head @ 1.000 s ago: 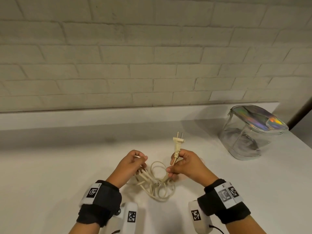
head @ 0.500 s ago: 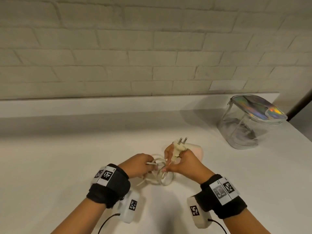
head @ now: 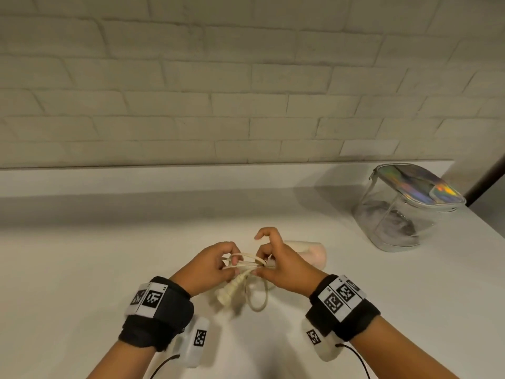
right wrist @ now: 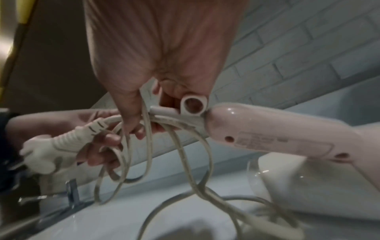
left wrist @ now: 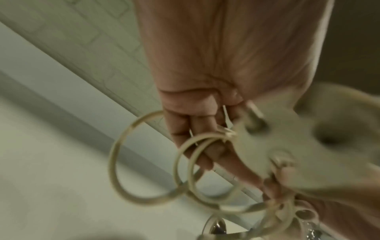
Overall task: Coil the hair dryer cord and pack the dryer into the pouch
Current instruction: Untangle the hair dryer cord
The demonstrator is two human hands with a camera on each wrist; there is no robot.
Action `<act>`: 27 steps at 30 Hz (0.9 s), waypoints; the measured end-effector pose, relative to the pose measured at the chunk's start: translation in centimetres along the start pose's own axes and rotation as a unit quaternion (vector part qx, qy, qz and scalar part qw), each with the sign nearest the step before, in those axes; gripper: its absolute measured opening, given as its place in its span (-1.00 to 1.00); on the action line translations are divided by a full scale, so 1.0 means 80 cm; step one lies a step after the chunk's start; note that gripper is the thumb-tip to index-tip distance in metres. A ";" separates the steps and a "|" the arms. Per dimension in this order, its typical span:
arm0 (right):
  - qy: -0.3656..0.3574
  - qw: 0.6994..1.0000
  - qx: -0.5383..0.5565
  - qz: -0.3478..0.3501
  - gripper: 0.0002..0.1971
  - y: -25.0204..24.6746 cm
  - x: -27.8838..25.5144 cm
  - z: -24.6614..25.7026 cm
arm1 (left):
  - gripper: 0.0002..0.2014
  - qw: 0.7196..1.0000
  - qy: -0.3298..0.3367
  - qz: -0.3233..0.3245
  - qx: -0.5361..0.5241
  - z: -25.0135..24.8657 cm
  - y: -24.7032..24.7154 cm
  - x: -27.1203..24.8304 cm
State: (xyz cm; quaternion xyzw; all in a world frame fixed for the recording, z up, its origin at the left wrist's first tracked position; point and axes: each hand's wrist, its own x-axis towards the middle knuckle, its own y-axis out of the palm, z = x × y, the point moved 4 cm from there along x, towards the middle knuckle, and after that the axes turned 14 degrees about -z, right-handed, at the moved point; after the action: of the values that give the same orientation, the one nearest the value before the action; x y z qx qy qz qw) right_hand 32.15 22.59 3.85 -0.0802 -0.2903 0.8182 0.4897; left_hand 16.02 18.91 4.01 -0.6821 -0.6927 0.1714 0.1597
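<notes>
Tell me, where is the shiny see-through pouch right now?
In the head view the pouch stands on the white counter at the far right, close to the brick wall, beyond and to the right of the right hand.

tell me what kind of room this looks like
Probably a bathroom vanity or dressing counter, though that is a guess: a white countertop runs along a pale brick-pattern wall, a chrome fitting like a tap shows near its edge, and a clear toiletry pouch stands on it.
</notes>
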 end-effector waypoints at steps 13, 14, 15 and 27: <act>0.132 0.968 0.043 0.208 -0.64 -0.004 0.033 -0.008 | -0.70 0.997 -0.022 0.003 -0.073 0.015 -0.016 -0.011; 0.168 0.957 0.117 0.206 -0.70 -0.007 0.035 -0.010 | -0.70 0.999 -0.012 -0.006 -0.047 0.018 -0.018 -0.011; 0.203 0.944 0.179 0.189 -0.74 -0.009 0.037 -0.012 | -0.70 1.000 0.004 -0.012 -0.022 0.021 -0.017 -0.011; -0.003 0.990 -0.091 0.111 -0.36 0.014 0.021 -0.035 | -0.85 0.997 0.025 -0.062 -0.049 0.034 -0.002 -0.006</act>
State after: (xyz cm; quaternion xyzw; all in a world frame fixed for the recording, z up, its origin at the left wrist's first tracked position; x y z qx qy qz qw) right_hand 31.65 24.73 1.16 -0.1543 -0.3544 0.8377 0.3858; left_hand 14.65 18.35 1.68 -0.6487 -0.7372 0.1101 0.1539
